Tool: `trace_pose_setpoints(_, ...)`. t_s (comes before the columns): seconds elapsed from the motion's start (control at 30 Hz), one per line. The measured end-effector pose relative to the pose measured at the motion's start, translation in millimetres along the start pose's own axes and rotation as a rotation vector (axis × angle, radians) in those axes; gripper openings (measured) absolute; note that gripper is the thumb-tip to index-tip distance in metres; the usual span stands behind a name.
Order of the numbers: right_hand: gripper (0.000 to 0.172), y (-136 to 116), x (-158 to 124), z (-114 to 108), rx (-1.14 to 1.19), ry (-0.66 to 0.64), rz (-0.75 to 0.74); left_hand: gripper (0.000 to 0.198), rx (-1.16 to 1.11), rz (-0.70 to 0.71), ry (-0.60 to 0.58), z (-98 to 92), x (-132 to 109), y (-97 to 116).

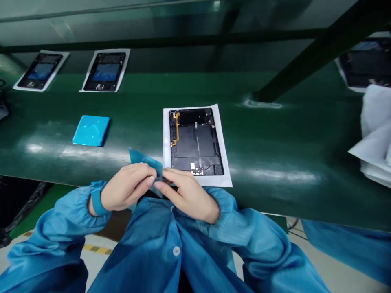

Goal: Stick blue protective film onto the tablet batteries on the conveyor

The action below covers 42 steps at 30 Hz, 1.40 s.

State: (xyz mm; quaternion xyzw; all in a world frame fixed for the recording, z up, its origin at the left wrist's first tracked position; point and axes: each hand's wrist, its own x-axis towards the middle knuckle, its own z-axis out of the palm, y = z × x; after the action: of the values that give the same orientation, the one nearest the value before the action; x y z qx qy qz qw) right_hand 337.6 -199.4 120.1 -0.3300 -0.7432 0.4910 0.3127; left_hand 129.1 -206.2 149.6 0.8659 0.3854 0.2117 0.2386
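Both hands meet at the near edge of a green conveyor belt (275,138). My left hand (128,187) pinches a thin blue film (146,162) that sticks up between the fingers. My right hand (187,194) pinches the same film from the other side, fingertips touching those of the left. Just beyond them lies an open black tablet chassis (195,140) with an orange flex cable, resting on a white sheet (226,162). I wear blue coat sleeves and a blue wrist strap on the left wrist.
A blue rectangular pad (91,130) lies on the belt to the left. Two more tablet chassis on white sheets (105,71) (41,70) sit farther back left. A dark diagonal bar (317,53) crosses above the belt at right, near white material (375,134).
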Motion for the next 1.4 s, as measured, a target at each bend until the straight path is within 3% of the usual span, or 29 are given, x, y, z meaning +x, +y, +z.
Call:
trace_pose_setpoints(0.1,0.032,7,-5,-2,-0.065,0.055,-0.033,0.028,0.16,-0.064,0.148,-7.9,1,-5)
trace_pose_setpoints(0.17,0.03,9,-8,-10,-0.085,0.078,-0.069,0.045,0.352,-0.067,0.168,-17.8,4,-9)
trace_pose_setpoints(0.23,0.025,10,-10,-20,-0.108,0.11,-0.092,0.034,0.424,-0.023,0.088,-28.4,9,-11)
trace_pose_setpoints(0.33,0.016,9,-11,-35,-0.189,0.229,-0.029,0.011,0.256,0.012,-0.005,-36.2,20,-10)
trace_pose_setpoints(0.4,0.012,9,-9,-45,-0.253,0.332,0.049,0.011,0.151,-0.019,0.008,-32.7,29,-10)
trace_pose_setpoints(0.5,0.013,13,-3,-64,-0.311,0.411,0.087,0.01,0.113,-0.048,0.134,-18.6,48,-19)
trace_pose_setpoints(0.6,0.012,30,6,-90,-0.232,0.457,0.163,0.037,0.114,-0.155,0.284,-3.4,63,-40)
trace_pose_setpoints(0.67,0.012,50,11,-107,-0.084,0.468,0.292,0.042,0.104,-0.201,0.33,5.1,68,-56)
trace_pose_setpoints(0.73,0.013,71,13,-119,0.061,0.476,0.404,0.026,0.044,-0.16,0.257,13.3,69,-68)
trace_pose_setpoints(0.8,0.014,87,12,-124,0.142,0.493,0.474,0.015,-0.043,-0.091,0.097,21.3,66,-78)
trace_pose_setpoints(0.87,0.018,96,10,-124,0.147,0.506,0.516,0.02,-0.091,-0.03,-0.031,28.4,63,-86)
trace_pose_setpoints(0.93,0.022,98,8,-121,0.105,0.504,0.535,0.024,-0.101,-0.003,-0.087,33.3,61,-92)
trace_pose_setpoints(1.13,0.023,97,2,-120,-0.078,0.533,0.447,0.024,-0.118,0.02,-0.119,37.3,61,-99)
trace_pose_setpoints(1.4,0.018,92,0,-119,-0.23,0.524,0.452,0.021,-0.137,-0.02,-0.153,38.4,62,-99)
